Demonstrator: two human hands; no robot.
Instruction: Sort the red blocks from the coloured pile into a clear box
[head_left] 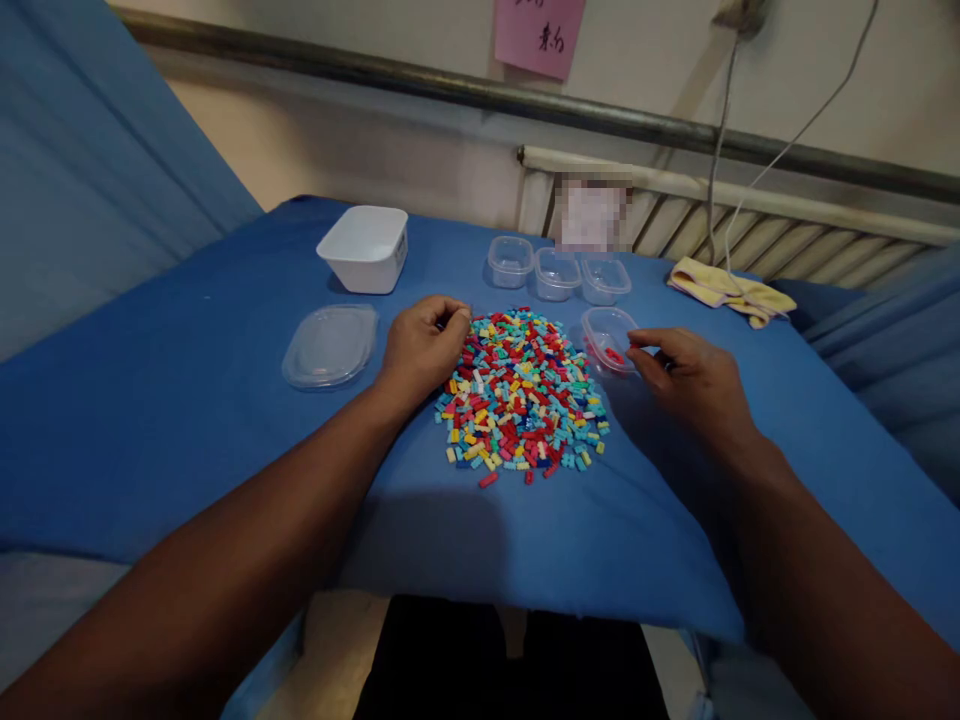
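Work at the tub [609,322] looks in hand — right fingers [651,338] pinch at its rim, left fingers [456,326] press together beside the bricks [525,390] mid-bench [225,440], contents unclear — and release inside calls for clearing that rim.

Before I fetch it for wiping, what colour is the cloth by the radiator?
The cloth is yellow; the head view shows it best.

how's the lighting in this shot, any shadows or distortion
Head view: dim, uneven light; a soft shadow on the blue cloth below the brick pile; both forearms stretch toward the lower corners, likely wide-angle distortion; a pixelated patch hides something at the radiator
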